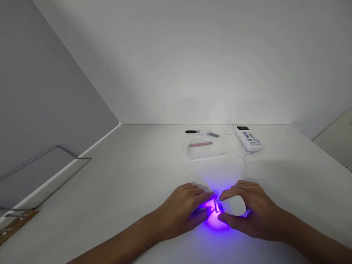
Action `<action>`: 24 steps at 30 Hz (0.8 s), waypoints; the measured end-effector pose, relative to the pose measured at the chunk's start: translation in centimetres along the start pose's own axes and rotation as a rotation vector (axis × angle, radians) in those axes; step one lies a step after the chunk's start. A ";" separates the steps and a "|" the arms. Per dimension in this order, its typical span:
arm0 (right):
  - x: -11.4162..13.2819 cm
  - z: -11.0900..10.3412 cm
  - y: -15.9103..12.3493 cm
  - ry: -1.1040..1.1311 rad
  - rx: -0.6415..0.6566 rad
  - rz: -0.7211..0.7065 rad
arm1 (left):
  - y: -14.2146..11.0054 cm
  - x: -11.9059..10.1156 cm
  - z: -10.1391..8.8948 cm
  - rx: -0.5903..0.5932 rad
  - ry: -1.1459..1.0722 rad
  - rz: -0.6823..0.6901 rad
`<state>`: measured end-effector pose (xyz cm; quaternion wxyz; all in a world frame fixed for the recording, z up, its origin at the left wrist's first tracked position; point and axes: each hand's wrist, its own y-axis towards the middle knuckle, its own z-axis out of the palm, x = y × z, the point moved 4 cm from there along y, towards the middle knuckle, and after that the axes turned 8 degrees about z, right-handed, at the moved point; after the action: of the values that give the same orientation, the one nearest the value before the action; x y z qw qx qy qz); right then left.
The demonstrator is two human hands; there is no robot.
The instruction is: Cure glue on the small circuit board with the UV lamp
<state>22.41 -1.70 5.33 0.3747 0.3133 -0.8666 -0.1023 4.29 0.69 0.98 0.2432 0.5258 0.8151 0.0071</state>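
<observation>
My right hand (pixel 249 205) grips a small white UV lamp (pixel 235 205) between thumb and fingers. Violet light spills from its left end onto the white table. Close by, my left hand (pixel 189 205) is closed, with thumb and index finger reaching into the glow. Whatever sits between those fingertips is washed out by the light. A small clear-edged piece (pixel 217 206) shows at the lamp's lit end, touching or nearly touching the left fingertips; its kind is unclear.
Farther back, a pink pen-like stick (pixel 201 144) lies on clear plastic (pixel 205 155). Behind it is a slim dark-ended tool (pixel 191 131). A white labelled device (pixel 249 139) with a cord sits right of them. A wire frame (pixel 66 178) and wooden clipboard (pixel 18 225) are at left.
</observation>
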 end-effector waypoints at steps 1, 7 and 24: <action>0.0 0.0 0.0 0.000 -0.001 -0.001 | 0.0 0.0 0.0 0.001 -0.003 0.001; 0.2 -0.1 0.1 -0.014 -0.007 -0.013 | 0.0 0.0 0.0 -0.007 0.006 0.012; 0.4 -0.1 0.0 -0.024 -0.015 -0.032 | 0.1 -0.2 -0.2 -0.010 0.006 0.021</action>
<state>22.28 -1.91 5.63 0.3647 0.3230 -0.8652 -0.1185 4.35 0.61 1.22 0.2434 0.5331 0.8101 0.0155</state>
